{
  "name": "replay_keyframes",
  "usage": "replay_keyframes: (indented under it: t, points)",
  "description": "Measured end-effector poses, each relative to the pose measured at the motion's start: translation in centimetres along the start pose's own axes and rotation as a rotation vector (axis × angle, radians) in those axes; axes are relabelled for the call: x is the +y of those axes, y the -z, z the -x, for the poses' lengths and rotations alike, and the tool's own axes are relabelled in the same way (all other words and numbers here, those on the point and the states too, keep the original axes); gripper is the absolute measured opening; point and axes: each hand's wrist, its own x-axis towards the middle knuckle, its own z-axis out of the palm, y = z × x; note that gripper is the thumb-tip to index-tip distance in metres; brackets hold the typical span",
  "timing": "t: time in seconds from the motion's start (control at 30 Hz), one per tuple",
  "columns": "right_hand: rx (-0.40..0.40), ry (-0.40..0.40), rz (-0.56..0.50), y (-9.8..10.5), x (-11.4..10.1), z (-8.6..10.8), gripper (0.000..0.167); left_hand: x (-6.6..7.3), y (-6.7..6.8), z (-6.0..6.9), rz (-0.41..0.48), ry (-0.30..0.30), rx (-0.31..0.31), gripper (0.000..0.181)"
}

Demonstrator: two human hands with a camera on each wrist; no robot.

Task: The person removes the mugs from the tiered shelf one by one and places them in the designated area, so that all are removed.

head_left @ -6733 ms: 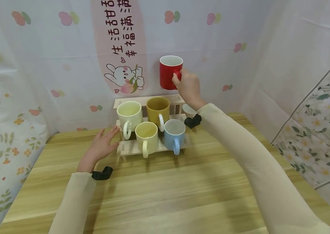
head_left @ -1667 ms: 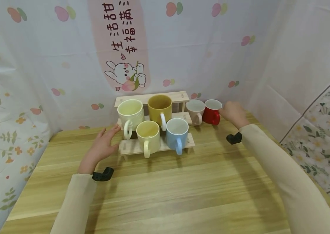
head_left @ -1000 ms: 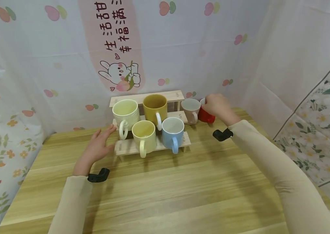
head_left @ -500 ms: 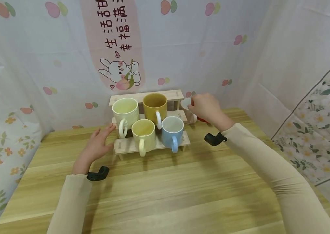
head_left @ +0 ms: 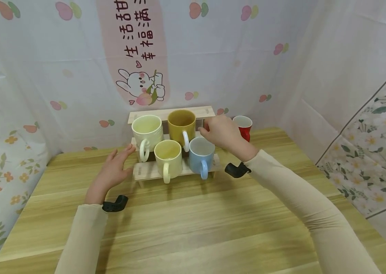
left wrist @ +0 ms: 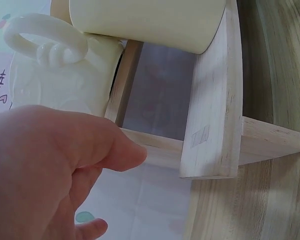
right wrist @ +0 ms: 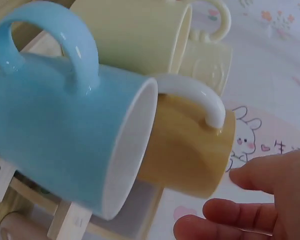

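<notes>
My right hand (head_left: 225,135) is over the right end of a wooden tiered rack (head_left: 146,172), beside the mustard mug (head_left: 175,133). In the right wrist view its bent fingers (right wrist: 255,172) hold nothing, a small gap away from that mug's rim. A blue mug (head_left: 197,163) and a pale yellow mug (head_left: 176,167) stand on the low tier. On the middle tier, a light green mug (head_left: 149,139) stands left of the mustard one. My left hand (head_left: 112,173) reaches the rack's left end with spread fingers; its thumb (left wrist: 125,152) lies close to the side rail.
A red mug (head_left: 245,132) stands on the table (head_left: 179,228) behind my right forearm, right of the rack. My right hand hides the pinkish-white mug in the head view. The rack's top tier (head_left: 160,113) backs close to a printed curtain (head_left: 213,45).
Earlier my right hand held the red mug aloft by its handle; the mug now stands right of the rack. That hand has since moved left to the mustard mug. My left hand stayed put.
</notes>
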Motion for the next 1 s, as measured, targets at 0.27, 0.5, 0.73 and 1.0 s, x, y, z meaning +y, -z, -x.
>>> replay_keyframes:
  t: [0.27, 0.5, 0.73, 1.0]
  points:
    - [-0.034, 0.010, -0.040, -1.3, -2.5, -0.5, 0.038, -0.2, -0.3, 0.1, 0.000, 0.009, -0.006, 0.068]
    - [0.028, -0.020, -0.109, -2.7, -3.6, -0.9, 0.048, -0.1, -0.4, 0.1, -0.006, -0.008, 0.004, 0.067]
    - [0.106, -0.035, -0.221, -4.5, -4.3, -0.7, 0.041, 0.0, -0.4, 0.1, -0.010, -0.019, 0.013, 0.066]
    - [0.152, -0.071, -0.279, -5.6, -4.8, -0.8, 0.027, 0.0, -0.2, 0.1, 0.014, -0.001, 0.010, 0.067]
